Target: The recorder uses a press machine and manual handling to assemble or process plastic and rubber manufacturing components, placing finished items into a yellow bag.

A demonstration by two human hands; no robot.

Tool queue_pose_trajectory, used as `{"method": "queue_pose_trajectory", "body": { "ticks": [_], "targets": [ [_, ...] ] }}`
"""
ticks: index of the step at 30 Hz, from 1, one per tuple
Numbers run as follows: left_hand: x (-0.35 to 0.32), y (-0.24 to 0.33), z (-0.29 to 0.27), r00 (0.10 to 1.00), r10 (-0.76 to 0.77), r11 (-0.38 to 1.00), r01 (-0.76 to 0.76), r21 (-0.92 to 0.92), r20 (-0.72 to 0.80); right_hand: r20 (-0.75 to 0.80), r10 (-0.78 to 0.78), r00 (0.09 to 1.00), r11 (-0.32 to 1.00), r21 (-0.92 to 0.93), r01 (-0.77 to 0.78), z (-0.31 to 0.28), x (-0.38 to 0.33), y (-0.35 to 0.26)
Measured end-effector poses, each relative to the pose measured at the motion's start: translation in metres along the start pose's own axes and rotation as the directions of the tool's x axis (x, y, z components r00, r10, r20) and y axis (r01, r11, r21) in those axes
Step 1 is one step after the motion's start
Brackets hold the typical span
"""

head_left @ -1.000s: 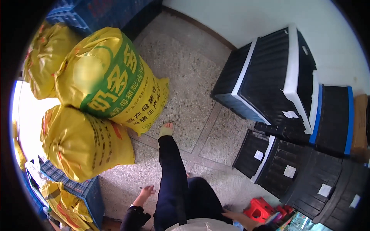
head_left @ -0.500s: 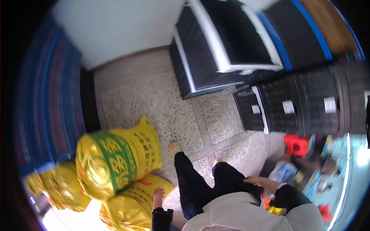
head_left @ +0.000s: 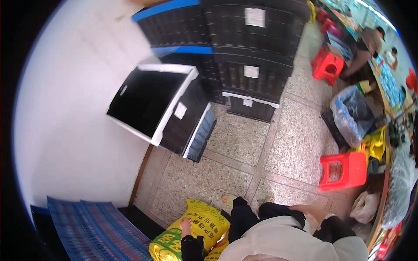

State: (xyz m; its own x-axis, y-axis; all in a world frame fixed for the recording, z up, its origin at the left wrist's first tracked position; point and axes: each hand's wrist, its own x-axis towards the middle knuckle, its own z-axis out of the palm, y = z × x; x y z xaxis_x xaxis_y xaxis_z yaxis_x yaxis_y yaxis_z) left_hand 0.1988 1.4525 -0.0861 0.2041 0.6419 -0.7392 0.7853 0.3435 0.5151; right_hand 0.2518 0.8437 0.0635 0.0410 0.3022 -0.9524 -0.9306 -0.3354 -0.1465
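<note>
My left hand (head_left: 186, 225) is low at the front, in line with a yellow plastic sack (head_left: 209, 222) with green print. It holds nothing that I can see, its fingers look loosely apart, and whether it touches the sack I cannot tell. My right hand (head_left: 308, 210) lies by my right thigh on the dark trousers (head_left: 283, 211), fingers stretched out and nothing in them. Part of another yellow sack (head_left: 216, 252) shows under the first, mostly hidden by my body.
Black crates (head_left: 257, 74) stand stacked ahead, beside a white-rimmed crate stack (head_left: 183, 117) near the wall. On the right are a red stool (head_left: 348, 170), a bag-lined bin (head_left: 353, 115) and a seated person (head_left: 370, 43). Blue woven material (head_left: 96, 226) lies at lower left.
My view has swung to the right: crates and sacks sit differently in the picture, and the red stool, bin and people on the right show more. Both hands keep much the same pose.
</note>
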Motion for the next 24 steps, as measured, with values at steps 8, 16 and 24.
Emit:
{"method": "queue_pose_trajectory", "body": {
  "ticks": [8, 16, 24],
  "targets": [
    [-0.172, 0.082, 0.249, 0.708, 0.071, 0.798, -0.463, 0.386, 0.703, 0.061, -0.262, 0.963, 0.858, 0.472, 0.204, -0.063, -0.014, 0.159],
    [-0.22, 0.089, 0.401, 0.602, -0.152, 0.44, -0.669, 0.599, 0.784, -0.414, -0.162, 0.896, 0.427, 0.789, 0.442, -0.094, 0.031, 0.272],
    [-0.243, 0.153, 0.688, 0.271, -0.471, -0.59, -0.804, -0.072, 0.839, -0.541, 0.506, 0.672, 0.518, 0.814, 0.265, -0.126, 0.046, 0.293]
  ]
}}
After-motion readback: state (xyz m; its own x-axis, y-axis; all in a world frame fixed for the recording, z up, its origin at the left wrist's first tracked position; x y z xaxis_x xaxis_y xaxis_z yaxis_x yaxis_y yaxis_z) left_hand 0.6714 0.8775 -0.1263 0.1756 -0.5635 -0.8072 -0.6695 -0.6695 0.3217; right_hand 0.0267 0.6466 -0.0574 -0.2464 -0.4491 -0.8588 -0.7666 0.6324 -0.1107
